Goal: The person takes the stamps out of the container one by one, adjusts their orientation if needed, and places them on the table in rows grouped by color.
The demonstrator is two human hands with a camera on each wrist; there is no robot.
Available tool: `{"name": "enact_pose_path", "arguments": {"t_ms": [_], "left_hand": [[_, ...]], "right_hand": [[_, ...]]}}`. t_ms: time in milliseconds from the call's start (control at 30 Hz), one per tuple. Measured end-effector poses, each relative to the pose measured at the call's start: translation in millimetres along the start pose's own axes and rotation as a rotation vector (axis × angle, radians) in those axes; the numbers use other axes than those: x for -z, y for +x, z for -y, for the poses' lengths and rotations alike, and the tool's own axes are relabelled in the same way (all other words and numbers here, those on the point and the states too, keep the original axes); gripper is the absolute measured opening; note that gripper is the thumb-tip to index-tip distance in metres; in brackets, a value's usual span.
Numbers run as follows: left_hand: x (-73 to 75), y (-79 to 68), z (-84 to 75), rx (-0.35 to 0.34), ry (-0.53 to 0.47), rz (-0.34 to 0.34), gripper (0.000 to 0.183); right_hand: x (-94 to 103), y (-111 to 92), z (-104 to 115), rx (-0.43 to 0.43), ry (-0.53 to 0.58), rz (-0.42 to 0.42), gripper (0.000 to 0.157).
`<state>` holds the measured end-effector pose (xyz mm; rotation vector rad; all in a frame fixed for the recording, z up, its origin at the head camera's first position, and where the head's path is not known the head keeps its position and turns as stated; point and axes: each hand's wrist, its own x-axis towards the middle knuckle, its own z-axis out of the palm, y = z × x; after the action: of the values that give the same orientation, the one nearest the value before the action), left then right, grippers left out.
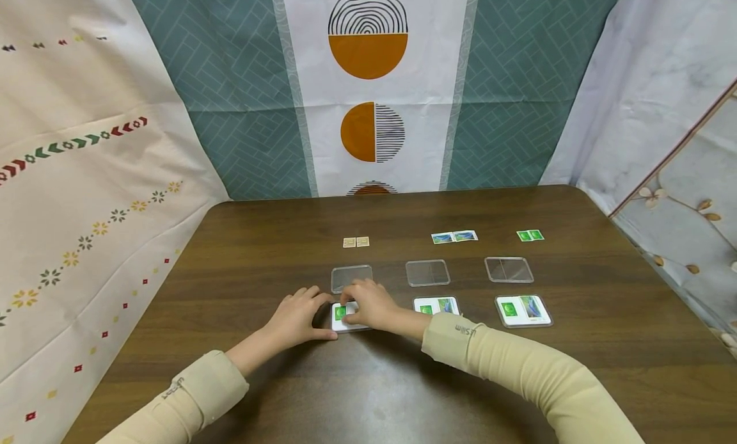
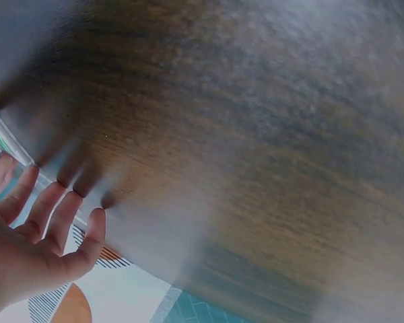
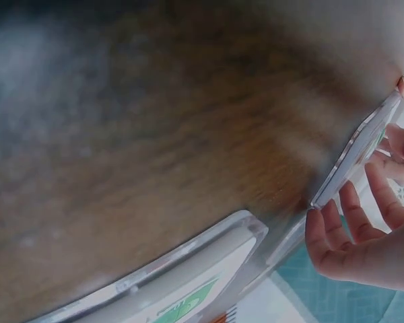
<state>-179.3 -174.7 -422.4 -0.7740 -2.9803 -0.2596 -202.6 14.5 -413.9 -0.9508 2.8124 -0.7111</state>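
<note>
A flat clear case point(image 1: 352, 329) with a white card lies at the table's middle front. My left hand point(image 1: 296, 316) holds its left end, thumb at the near corner and index finger at the far corner. The other left fingers bend down to the tabletop. Over the same case, my right hand point(image 1: 371, 305) has its thumb and index finger at the near and far edges of a small green stamp point(image 1: 341, 312). In the right wrist view, its other fingertips point(image 3: 314, 214) touch the case's edge. The right hand hides the rest of the card.
Two similar cases, the middle case point(image 1: 435, 303) and right case point(image 1: 524, 311), hold green and blue stamps. Behind are clear covers point(image 1: 352, 278), point(image 1: 427, 273), point(image 1: 509, 270). Farther back lie tan stamps point(image 1: 356, 242), blue stamps point(image 1: 454, 237) and green stamps point(image 1: 530, 235).
</note>
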Motion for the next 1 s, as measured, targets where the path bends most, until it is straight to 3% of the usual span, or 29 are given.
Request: {"name": "enact_pose_path", "arguments": {"t_ms": [367,1000], "left_hand": [[-1.0,1.1,-0.7,0.008,-0.009,0.004,0.066],[1.4,0.9,-1.1,0.016,-0.003,0.013,0.066]], "right_hand": [[-1.9,0.4,-0.8,-0.022,0.004,-0.024,0.021],[-1.6,6.7,5.1,-0.136,0.054,-0.017,0.021]]}}
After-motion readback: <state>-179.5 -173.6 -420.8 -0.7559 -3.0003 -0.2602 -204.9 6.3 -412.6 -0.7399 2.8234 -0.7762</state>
